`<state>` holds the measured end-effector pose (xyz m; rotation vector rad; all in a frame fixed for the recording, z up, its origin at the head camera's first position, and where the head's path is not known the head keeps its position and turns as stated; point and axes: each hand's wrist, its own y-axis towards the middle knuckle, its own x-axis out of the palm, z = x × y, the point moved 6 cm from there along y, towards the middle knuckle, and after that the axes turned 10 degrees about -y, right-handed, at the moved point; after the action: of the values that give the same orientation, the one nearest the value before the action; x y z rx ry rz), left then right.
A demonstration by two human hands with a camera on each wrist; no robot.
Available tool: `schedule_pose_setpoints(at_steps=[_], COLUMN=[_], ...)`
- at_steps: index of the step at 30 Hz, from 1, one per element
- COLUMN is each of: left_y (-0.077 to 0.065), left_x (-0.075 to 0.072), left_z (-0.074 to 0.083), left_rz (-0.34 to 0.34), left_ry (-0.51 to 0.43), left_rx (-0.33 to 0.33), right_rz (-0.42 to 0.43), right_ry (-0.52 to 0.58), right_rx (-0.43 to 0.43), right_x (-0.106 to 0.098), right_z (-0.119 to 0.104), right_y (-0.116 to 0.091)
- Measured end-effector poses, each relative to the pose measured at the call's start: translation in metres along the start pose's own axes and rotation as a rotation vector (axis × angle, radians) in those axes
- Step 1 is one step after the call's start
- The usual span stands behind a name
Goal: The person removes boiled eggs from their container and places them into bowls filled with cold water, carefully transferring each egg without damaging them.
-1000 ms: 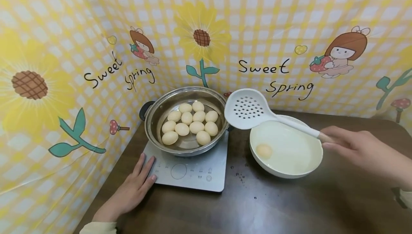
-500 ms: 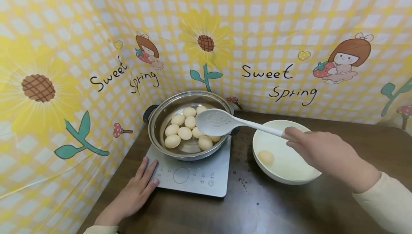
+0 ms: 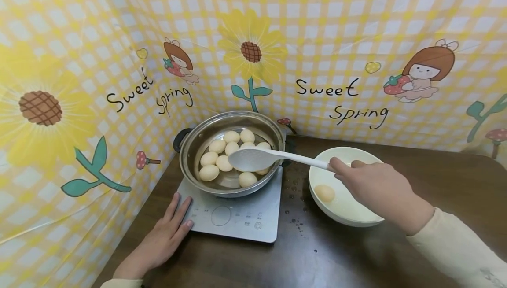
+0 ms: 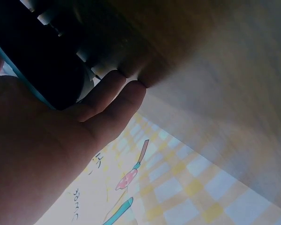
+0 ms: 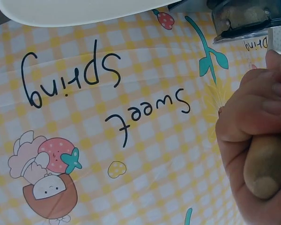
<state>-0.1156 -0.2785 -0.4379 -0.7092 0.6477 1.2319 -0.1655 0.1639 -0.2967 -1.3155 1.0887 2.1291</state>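
Note:
My right hand (image 3: 382,186) grips the white skimmer (image 3: 251,160). In the right wrist view, its wooden handle (image 5: 264,173) sticks out of the curled fist. Tilted, the skimmer's perforated head overlaps the eggs (image 3: 209,173) in the steel pot (image 3: 202,139) and hides some of them. Several pale eggs lie in the pot, which stands on a flat induction cooker (image 3: 233,222). My left hand (image 3: 164,237) rests at the cooker's left edge with fingers extended; two fingers (image 4: 124,101) show beside its dark underside. Below my right forearm, a cream bowl (image 3: 348,204) holds one egg (image 3: 325,193).
A dark wooden table (image 3: 293,266) carries everything, with water drops (image 3: 294,221) between cooker and bowl. Behind and to the left hangs a yellow checked cloth (image 3: 317,50) with printed flowers. A black pot handle (image 3: 181,139) juts out at the left.
My right hand has moved left from beyond the bowl, carrying the skimmer over the pot and then lower among the eggs. The left hand has stayed at the cooker's edge.

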Motion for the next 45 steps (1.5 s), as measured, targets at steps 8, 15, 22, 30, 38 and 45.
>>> schedule_pose_setpoints(at_steps=[8, 15, 22, 30, 38, 45], left_y=[-0.004, -0.007, -0.005, -0.003, -0.001, 0.001], left_x=[-0.002, -0.001, -0.002, -0.001, 0.001, 0.001], left_z=[-0.004, -0.006, -0.004, 0.0, -0.001, -0.002], left_rz=[0.004, 0.008, 0.022, 0.024, 0.019, 0.022], left_ry=[0.007, 0.014, 0.017, 0.02, 0.028, 0.027], left_rx=[0.001, 0.006, 0.027, 0.028, 0.016, 0.027], right_rz=[-0.026, -0.038, -0.067, -0.136, -0.27, -0.301], right_ry=[0.018, 0.011, 0.007, 0.053, 0.203, 0.35], right_rx=[0.008, -0.038, -0.103, -0.122, -0.132, -0.166], right_x=[0.004, 0.005, 0.001, 0.002, 0.006, 0.006], right_z=[-0.009, -0.014, -0.017, -0.014, -0.009, -0.007], right_y=[0.006, 0.011, 0.021, 0.03, 0.038, 0.047])
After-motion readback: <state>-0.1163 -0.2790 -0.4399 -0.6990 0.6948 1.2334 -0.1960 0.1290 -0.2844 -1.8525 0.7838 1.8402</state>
